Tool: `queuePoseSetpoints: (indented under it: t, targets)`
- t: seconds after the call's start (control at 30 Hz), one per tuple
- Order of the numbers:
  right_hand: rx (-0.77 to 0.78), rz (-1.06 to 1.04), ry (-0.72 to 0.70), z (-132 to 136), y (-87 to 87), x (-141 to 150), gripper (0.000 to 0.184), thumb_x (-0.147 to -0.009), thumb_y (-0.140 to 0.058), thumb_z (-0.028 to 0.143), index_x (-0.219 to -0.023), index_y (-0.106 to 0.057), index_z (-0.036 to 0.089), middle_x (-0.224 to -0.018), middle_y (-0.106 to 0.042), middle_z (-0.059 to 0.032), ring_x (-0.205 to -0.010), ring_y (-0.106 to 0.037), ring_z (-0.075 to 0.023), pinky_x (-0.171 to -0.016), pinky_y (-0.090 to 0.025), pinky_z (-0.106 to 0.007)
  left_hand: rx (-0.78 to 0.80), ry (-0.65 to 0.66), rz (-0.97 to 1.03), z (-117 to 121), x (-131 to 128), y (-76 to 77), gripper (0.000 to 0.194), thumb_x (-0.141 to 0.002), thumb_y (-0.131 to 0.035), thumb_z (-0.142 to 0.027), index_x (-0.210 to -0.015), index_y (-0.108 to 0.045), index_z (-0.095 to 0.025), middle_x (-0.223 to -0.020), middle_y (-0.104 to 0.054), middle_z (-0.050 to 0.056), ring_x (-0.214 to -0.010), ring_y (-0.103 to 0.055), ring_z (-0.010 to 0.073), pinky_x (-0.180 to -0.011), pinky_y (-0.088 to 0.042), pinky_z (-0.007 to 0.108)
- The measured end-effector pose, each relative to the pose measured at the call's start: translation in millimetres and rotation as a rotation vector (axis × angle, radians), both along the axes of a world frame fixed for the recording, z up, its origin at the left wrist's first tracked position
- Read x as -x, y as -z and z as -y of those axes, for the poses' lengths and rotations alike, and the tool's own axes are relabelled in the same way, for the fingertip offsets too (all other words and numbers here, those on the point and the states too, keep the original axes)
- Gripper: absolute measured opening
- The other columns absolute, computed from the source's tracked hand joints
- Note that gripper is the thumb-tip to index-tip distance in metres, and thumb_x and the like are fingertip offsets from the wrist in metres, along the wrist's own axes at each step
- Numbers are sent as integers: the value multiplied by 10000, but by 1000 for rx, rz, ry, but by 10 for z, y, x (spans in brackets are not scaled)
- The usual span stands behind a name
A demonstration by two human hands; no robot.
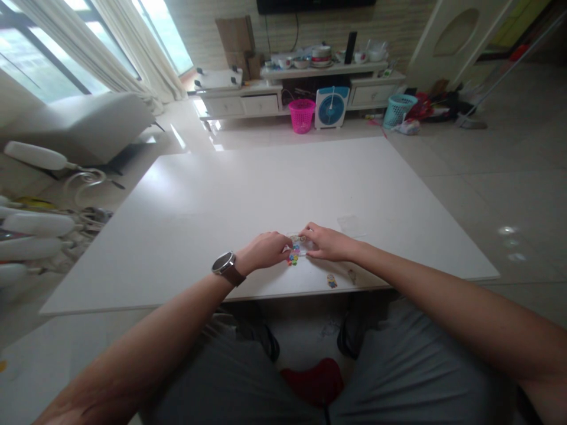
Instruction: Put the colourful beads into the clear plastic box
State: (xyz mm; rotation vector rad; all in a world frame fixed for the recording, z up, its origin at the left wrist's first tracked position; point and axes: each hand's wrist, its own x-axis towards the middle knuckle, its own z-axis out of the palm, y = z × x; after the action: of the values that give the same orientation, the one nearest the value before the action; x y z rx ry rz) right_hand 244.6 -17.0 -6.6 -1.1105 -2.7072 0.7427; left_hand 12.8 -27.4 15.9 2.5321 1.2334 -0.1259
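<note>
Both my hands meet near the front edge of a low white table (pixel 266 189). My left hand (pixel 264 249), with a watch on its wrist, and my right hand (pixel 325 242) have their fingers curled and pinched on a small clear piece with colourful stickers (pixel 296 251) that lies between them on the tabletop. A small yellow cartoon sticker (pixel 332 281) and a smaller brownish one (pixel 351 274) lie on the table just in front of my right wrist. A faint clear sheet (pixel 352 224) rests behind my right hand.
A white sofa (pixel 84 124) stands at the left, with white objects and cables (pixel 39 230) on the floor. At the back is a white TV cabinet (pixel 305 88), a pink basket (pixel 302 115), a blue fan (pixel 332 107) and a teal basket (pixel 398 109).
</note>
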Motion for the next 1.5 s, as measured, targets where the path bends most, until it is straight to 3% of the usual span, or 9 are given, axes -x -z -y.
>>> queuePoseSetpoints:
  t: [0.47,0.67,0.93,1.5]
  targets:
    - [-17,10,2,-4,9,8,465,-838,-714,245,-1269,-555,167,-1165,-534,-106,-885,-613,-208,-841,-489,-333,-57,-45,1,20,-43,-12,232,-894,-515,-302,-985,-721,-252,-849,-745,48,-746,-677,201,-662,-446,279]
    - [-6,15,6,2,-8,17,464,-842,-706,246,-1274,-556,164,-1170,-534,-108,-841,-611,-197,-826,-492,-332,-72,-145,-9,4,-94,20,213,-864,-552,-284,-881,-760,-244,-843,-748,59,-739,-674,197,-664,-452,275]
    - [-16,29,3,-6,-8,21,462,-848,-705,252,-1277,-554,170,-1173,-536,-111,-894,-618,-216,-839,-489,-336,-92,-225,-17,-2,-147,95,226,-864,-602,-360,-930,-783,-242,-840,-753,83,-754,-689,221,-665,-462,288]
    - [-20,24,-4,-2,0,17,472,-851,-707,266,-1283,-553,157,-1172,-532,-118,-921,-624,-228,-845,-491,-341,-74,-183,23,-6,-139,80,181,-848,-617,-278,-886,-792,-254,-821,-756,76,-734,-683,206,-668,-448,280]
